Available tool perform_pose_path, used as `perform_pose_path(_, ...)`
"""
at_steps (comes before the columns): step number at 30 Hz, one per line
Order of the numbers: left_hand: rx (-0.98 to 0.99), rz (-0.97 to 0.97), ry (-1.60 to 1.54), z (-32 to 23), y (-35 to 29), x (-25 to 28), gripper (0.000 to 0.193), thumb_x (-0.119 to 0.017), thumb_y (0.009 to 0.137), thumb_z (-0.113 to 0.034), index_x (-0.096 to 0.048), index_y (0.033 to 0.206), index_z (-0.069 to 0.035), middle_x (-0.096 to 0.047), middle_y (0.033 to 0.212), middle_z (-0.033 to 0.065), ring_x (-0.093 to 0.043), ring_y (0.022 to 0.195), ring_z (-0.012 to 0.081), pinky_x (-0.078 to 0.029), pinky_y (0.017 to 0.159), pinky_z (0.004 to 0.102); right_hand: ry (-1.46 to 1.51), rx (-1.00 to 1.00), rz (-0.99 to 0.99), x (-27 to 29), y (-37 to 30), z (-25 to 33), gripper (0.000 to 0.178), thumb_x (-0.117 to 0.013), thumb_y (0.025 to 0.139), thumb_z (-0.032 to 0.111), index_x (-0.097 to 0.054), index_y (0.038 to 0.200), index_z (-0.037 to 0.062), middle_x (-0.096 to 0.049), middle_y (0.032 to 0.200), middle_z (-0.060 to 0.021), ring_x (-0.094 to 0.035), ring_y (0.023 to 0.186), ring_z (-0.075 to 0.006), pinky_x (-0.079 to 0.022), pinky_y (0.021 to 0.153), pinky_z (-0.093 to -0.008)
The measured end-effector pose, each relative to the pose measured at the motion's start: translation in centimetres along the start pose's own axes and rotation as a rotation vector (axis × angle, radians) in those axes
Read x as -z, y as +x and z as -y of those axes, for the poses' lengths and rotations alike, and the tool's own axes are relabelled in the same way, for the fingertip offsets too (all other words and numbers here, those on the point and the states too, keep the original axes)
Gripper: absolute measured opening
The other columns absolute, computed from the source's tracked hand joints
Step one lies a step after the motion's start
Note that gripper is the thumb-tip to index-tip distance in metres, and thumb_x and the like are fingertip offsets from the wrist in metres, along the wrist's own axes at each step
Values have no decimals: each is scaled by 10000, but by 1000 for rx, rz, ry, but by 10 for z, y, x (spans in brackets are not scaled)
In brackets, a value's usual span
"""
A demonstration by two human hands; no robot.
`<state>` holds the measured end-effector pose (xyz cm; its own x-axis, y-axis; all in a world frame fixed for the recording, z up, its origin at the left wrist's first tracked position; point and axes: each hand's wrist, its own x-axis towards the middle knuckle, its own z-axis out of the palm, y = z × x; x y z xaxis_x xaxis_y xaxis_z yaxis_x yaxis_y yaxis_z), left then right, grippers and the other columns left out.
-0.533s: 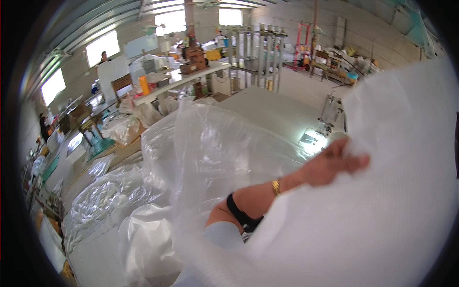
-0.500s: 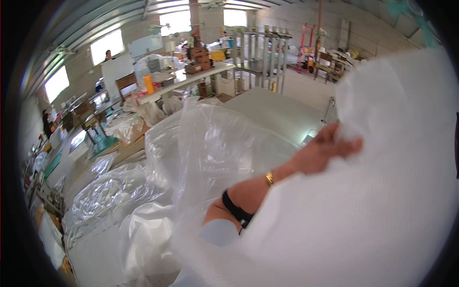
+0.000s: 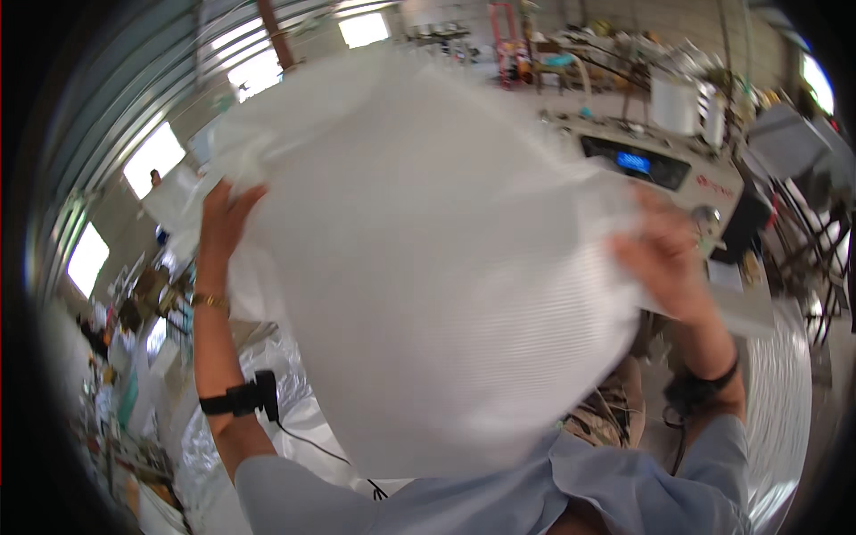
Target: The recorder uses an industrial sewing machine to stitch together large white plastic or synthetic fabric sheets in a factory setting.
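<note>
A large white translucent sheet (image 3: 428,294) with a fine ribbed texture, seemingly plastic, spreads raised in front of me. At its upper left edge, my left hand (image 3: 227,223) grips the material between thumb and fingers. My right hand (image 3: 664,259), smeared by motion, is closed on the opposite edge. Between the two hands the sheet hangs down toward my lap, hiding most of what lies behind it. A sewing machine (image 3: 704,174) with a lit blue display stands just beyond my right hand.
Crumpled clear plastic (image 3: 203,437) lies at the lower left. More glossy sheeting (image 3: 785,392) hangs at the right. White thread cones (image 3: 673,102) stand behind the machine. Farther back are a red frame (image 3: 504,45) and cluttered worktables.
My view has turned right, bringing the sewing machine and my right hand into sight. My left hand has gone from the right side to the left, and the sheet is now spread between both hands.
</note>
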<state>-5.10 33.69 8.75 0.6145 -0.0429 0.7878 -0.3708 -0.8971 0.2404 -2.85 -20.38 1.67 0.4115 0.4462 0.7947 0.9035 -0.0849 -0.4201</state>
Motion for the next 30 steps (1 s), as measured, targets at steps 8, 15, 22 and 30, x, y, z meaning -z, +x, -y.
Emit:
perform_pose_path(8,42,-184,-182,58,7,18,182,-611,880,-63,-607,1049,5,-657,866,64,-571,793,98,-477,725,254,281,295,216,-129,-60,-40,432,-739,840,257,-601,1202,68,-513,1367,-185,-485,1237,-360,-393,1037,-447)
perform_pose_path(15,71,-94,-35,62,-8,55,211,-616,881,-80,-607,1073,8,-664,890,82,-587,813,123,-483,746,267,1367,-327,625,-180,-62,-60,871,-329,953,676,-169,1535,48,-359,1512,-189,-329,1407,-327,-273,1130,-480)
perform_pose_path(22,179,-5,124,65,-57,91,241,-620,882,-98,-607,1098,11,-671,914,101,-604,834,148,-489,768,280,1247,-797,827,-238,-61,-50,1035,-453,879,717,-86,1523,-5,-359,1458,-272,-433,1320,-345,-447,1001,-460)
perform_pose_path(30,249,109,247,72,-80,101,276,-625,883,-117,-607,1126,14,-679,941,122,-623,857,176,-496,792,295,1482,-831,508,-269,-38,-45,977,-402,946,648,73,1527,23,-195,1564,-208,-272,1422,-314,-340,1089,-455)
